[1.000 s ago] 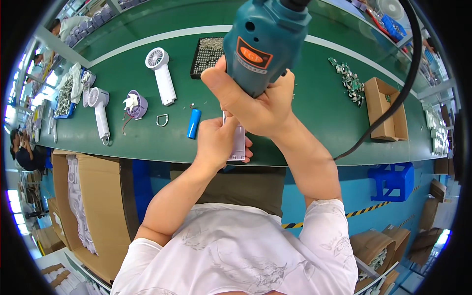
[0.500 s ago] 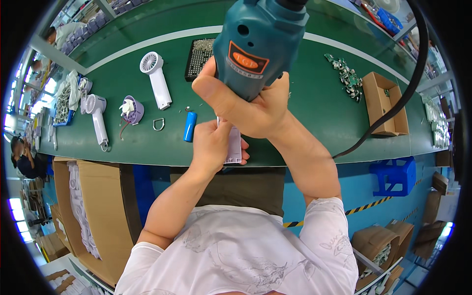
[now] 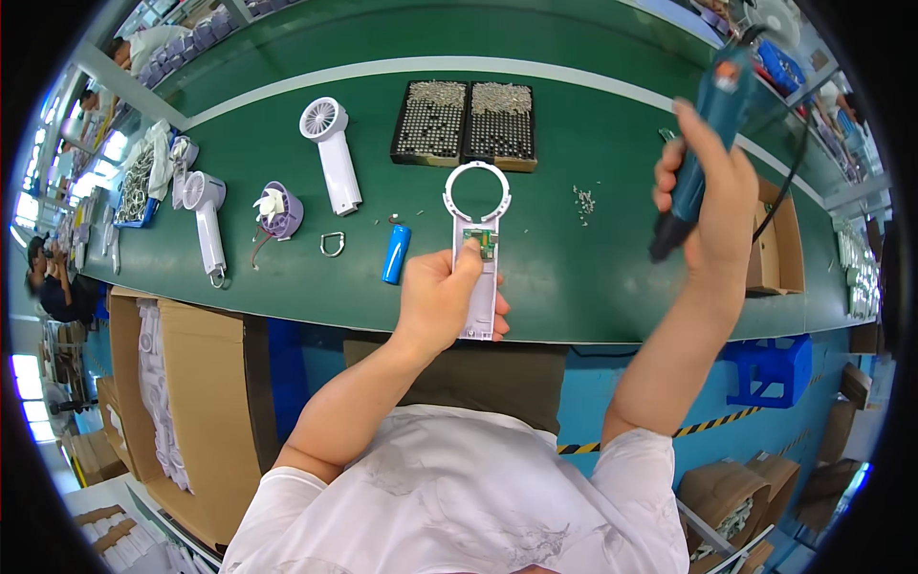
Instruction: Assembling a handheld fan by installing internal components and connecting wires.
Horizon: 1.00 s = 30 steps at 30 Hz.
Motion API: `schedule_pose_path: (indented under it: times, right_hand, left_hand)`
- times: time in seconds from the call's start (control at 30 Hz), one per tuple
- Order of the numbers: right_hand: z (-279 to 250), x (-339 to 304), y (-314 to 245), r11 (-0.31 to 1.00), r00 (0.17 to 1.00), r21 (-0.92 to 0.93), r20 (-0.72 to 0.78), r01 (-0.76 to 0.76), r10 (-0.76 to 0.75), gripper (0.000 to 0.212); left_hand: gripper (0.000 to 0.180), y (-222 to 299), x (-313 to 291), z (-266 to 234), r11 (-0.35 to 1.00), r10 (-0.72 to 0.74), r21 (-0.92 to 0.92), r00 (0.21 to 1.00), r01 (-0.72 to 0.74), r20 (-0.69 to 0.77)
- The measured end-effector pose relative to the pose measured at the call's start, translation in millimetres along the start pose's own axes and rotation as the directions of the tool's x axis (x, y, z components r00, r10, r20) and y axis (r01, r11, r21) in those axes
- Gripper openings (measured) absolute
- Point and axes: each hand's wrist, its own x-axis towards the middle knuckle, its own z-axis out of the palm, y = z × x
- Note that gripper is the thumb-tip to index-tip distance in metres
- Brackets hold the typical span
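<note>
My left hand (image 3: 442, 298) is closed around the handle of a white fan housing half (image 3: 477, 191), which has a round ring at its far end. Its thumb presses near a small green circuit board (image 3: 485, 242) seated in the handle. Off to the right, my right hand (image 3: 712, 187) grips a teal electric screwdriver (image 3: 705, 143), its dark tip pointing down toward the table. To the left of my left hand lie a blue cylindrical battery (image 3: 396, 255) and a metal D-shaped ring (image 3: 332, 244). A lilac fan motor part (image 3: 279, 212) with white blades and red wire sits farther left.
Two black trays of screws (image 3: 430, 134) stand at the back. Loose screws (image 3: 584, 203) lie right of centre. Whole white handheld fans (image 3: 330, 158) rest at the left. A cardboard box (image 3: 776, 253) and the screwdriver's black cable are at the right. A large carton (image 3: 206, 383) stands below left.
My right hand has carried the screwdriver away from the housing, to the right. The housing's ring, circuit board and the screw trays are now uncovered. My left hand still holds the housing.
</note>
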Motion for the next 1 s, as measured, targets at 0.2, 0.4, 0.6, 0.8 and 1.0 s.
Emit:
schedule_pose_path:
  times: [0.2,0.4,0.6,0.8,1.0]
  right_hand:
    - [-49.5,9.4,54.0,0.498,0.987,-0.853,-0.128,-0.157,0.092,0.035]
    - [-47.8,-5.9,91.1,-0.048,0.978,-0.998,-0.028,-0.039,-0.206,0.029]
    - [-43.0,-25.9,122.9,-0.236,0.945,-0.966,0.173,0.108,-0.277,0.056]
    - [-24.7,-61.1,108.5,0.115,0.83,-0.838,0.492,0.533,-0.263,0.039]
    - [-21.7,-63.4,108.8,0.372,0.67,-0.574,0.491,0.73,-0.557,0.018]
  left_hand:
    - [0.044,-1.6,-1.9,-1.8,1.0,0.016,-0.015,0.998,-0.015,0.057]
    - [0.047,-4.9,-0.2,-6.0,0.997,0.071,0.013,0.992,-0.073,0.101]
    - [0.043,-1.6,-3.3,-2.5,0.997,0.08,-0.033,0.989,-0.077,0.126]
    - [0.045,2.5,-9.1,-11.8,0.993,0.077,-0.097,0.982,-0.061,0.173]
    - [0.048,2.1,-10.1,-8.6,0.991,0.124,-0.083,0.969,-0.108,0.215]
